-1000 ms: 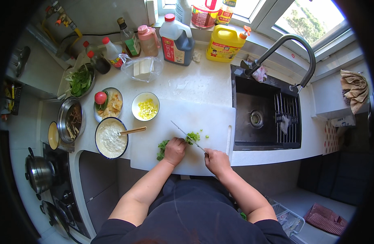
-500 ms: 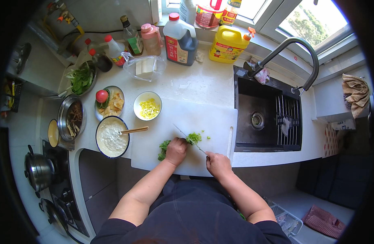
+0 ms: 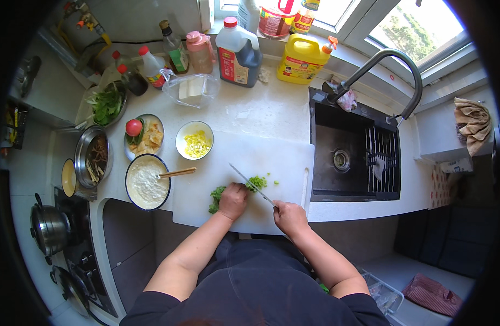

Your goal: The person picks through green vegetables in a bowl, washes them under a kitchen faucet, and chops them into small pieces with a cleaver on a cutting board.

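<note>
Holding chopped greens point(image 3: 259, 182), a cutting board point(image 3: 282, 157) adjoins a corn-filled bowl point(image 3: 194, 140).

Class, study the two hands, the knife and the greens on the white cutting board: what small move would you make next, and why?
Probably slide the left hand slightly back along the uncut greens and bring the knife down again. The right hand holds the knife angled over the bunch, chopped pieces lie just beyond the blade, and an uncut portion remains under the left hand on the cutting board.
</note>
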`<state>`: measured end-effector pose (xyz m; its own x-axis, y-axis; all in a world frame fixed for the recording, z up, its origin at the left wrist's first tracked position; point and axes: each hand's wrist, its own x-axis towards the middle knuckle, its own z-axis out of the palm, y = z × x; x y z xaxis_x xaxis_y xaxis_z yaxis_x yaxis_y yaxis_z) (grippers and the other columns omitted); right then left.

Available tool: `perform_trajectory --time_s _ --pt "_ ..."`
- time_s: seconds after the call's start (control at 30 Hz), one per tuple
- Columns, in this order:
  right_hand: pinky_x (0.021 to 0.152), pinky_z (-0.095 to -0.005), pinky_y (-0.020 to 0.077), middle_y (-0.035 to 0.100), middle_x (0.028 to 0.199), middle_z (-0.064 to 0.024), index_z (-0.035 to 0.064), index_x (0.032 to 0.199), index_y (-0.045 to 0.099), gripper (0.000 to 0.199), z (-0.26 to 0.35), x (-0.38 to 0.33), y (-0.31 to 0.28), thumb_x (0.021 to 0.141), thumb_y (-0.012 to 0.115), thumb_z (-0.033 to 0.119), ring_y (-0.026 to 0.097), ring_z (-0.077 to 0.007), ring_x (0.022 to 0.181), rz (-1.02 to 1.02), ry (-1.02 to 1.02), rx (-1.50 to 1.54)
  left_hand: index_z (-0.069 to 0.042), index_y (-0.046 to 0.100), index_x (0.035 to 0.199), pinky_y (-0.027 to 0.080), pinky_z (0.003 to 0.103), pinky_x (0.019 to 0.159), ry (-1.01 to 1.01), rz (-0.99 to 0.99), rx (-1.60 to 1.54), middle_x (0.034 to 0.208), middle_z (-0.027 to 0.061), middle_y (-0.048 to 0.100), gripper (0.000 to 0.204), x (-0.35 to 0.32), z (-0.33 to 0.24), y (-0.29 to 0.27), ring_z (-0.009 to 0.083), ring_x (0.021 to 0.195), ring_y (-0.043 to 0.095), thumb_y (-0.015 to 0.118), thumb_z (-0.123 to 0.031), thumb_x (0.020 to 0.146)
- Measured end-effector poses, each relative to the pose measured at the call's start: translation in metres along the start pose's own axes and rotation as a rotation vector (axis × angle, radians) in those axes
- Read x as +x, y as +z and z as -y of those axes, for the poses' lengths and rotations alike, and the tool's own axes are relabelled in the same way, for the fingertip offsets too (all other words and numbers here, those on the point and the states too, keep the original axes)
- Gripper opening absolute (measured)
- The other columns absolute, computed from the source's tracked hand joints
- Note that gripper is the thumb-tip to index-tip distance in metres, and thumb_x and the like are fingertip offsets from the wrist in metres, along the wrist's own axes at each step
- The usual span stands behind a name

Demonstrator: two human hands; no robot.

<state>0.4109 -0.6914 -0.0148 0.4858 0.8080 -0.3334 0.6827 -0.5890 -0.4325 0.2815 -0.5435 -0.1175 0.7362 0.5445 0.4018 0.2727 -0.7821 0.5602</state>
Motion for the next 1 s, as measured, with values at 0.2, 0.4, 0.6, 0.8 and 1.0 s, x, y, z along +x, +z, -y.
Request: perform_trajectory --time_s 0.2,0.4,0.6,0.8,1.0 --pt "0.066 -0.0478 0.0514 0.067 0.077 -0.0162 0.0139 0.099 0.068 0.021 0.0 0.007 0.022 0.084 0.055 0.017 0.064 -0.0363 0.071 -0.026 -0.013 -0.046 -0.007 0.064 0.076 0.051 0.037 0.067 0.022 0.036 0.045 0.081 0.0079 0.062 0.012 0.003 -0.004 -0.005 0.0277 0.076 0.059 0.061 -0.002 0.066" --pt "0.067 -0.0475 0.0517 0.067 0.077 -0.0153 0.0137 0.1 0.068 0.022 0.005 0.004 0.006 0.084 0.054 0.017 0.064 -0.0358 0.071 -0.023 -0.015 -0.021 -0.008 0.065 0.077 0.051 0.037 0.068 -0.005 0.007 0.001 0.08 0.0077 0.061 0.011 -0.002 0.001 0.001 0.0277 0.078 0.059 0.061 -0.003 0.068" --pt "0.068 -0.0469 0.0522 0.067 0.078 -0.0152 0.015 0.101 0.069 0.023 0.002 0.003 0.015 0.084 0.054 0.018 0.065 -0.0358 0.071 0.036 -0.001 -0.065 -0.009 0.066 0.078 0.051 0.037 0.068 0.015 -0.009 0.028 0.083 0.0079 0.061 0.011 0.002 -0.005 -0.005 0.0278 0.078 0.059 0.061 -0.005 0.068" --pt "0.068 -0.0467 0.0524 0.068 0.078 -0.0151 0.0161 0.101 0.069 0.022 0.005 0.007 0.021 0.084 0.055 0.02 0.065 -0.0357 0.071 0.013 0.035 -0.064 -0.009 0.066 0.079 0.049 0.035 0.072 0.132 0.101 0.239 0.085 0.0071 0.061 0.012 0.015 -0.019 -0.028 0.0261 0.081 0.058 0.059 -0.008 0.07" --pt "0.068 -0.0482 0.0526 0.068 0.082 -0.0165 0.0144 0.101 0.068 0.023 0.005 0.011 0.012 0.085 0.052 0.018 0.065 -0.037 0.073 0.083 0.04 -0.041 -0.006 0.065 0.078 0.049 0.037 0.072 0.051 0.097 0.056 0.086 0.0097 0.063 0.011 -0.002 -0.002 -0.017 0.0283 0.078 0.058 0.065 -0.004 0.067"
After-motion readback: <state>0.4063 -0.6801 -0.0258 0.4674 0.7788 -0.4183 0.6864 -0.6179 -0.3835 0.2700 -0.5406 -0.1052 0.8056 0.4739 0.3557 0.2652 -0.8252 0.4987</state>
